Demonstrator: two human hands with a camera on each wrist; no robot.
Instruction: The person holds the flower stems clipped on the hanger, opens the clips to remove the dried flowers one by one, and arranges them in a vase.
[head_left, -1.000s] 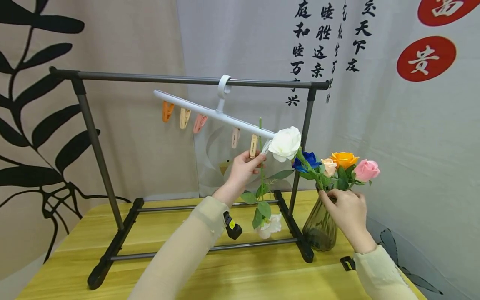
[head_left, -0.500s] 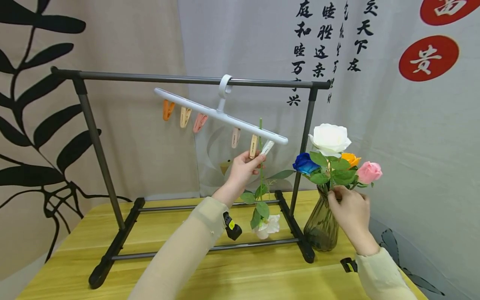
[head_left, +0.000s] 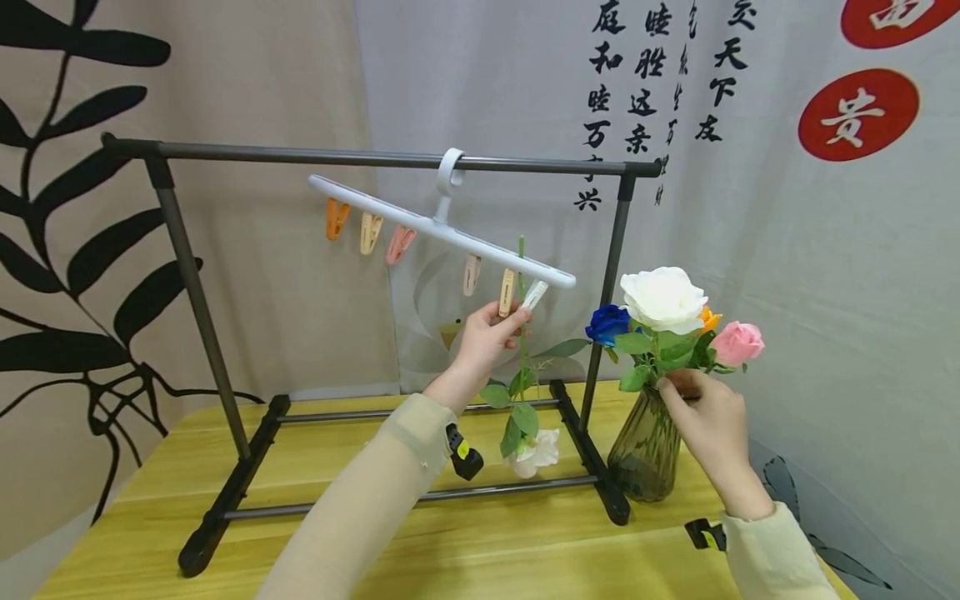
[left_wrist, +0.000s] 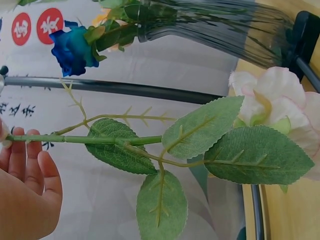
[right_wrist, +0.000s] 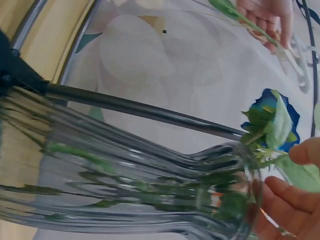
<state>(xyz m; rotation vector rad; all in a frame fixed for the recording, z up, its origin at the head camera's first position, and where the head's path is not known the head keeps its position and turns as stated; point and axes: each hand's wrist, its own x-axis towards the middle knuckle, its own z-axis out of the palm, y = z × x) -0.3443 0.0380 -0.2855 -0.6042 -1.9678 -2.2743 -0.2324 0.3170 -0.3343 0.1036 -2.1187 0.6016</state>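
My left hand [head_left: 483,342] pinches the lower end of a white clothespin [head_left: 536,294] at the right end of a tilted white hanger [head_left: 480,244]. A pale pink-white rose [head_left: 536,454] hangs head down there, its green stem [left_wrist: 70,139] running past the left fingers. My right hand [head_left: 708,421] is at the mouth of a ribbed glass vase [head_left: 643,454], thumb and fingers curled at the stem of a large white rose [head_left: 663,298]. In the right wrist view its fingertips [right_wrist: 275,187] lie right at the vase rim; the grip is partly hidden.
The hanger hooks over a dark metal rack [head_left: 300,155] standing on the wooden table [head_left: 420,554]. More clothespins, such as an orange one [head_left: 337,219], line the hanger. Blue [head_left: 606,323], orange [head_left: 708,319] and pink [head_left: 738,343] roses stand in the vase, beside the rack's right foot [head_left: 600,471].
The white rose has swung from beside the hanger's right end to upright over the vase, then sunk lower. My right hand has shifted slightly right; my left hand stays put.
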